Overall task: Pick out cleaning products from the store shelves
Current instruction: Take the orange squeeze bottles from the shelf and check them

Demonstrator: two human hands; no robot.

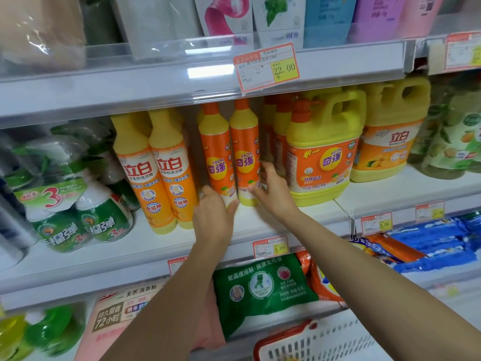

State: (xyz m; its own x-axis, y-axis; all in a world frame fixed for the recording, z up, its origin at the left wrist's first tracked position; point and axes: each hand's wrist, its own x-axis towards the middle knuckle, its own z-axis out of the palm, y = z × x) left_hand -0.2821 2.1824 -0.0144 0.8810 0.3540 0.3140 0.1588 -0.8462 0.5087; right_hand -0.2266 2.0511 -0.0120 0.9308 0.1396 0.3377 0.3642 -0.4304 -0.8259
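Observation:
Two slim orange-and-yellow KEON dish soap bottles stand side by side on the middle shelf (260,225). My left hand (214,212) grips the base of the left bottle (217,155). The fingers of my right hand (273,190) curl round the lower part of the right bottle (246,152). Both bottles are upright on the shelf.
Two taller orange bottles (158,170) stand to the left, green spray bottles (78,217) further left. A yellow KEON jug (322,152) and a second jug (390,142) stand to the right. Detergent bags (263,285) lie on the lower shelf. A red-rimmed white basket (320,342) is at the bottom.

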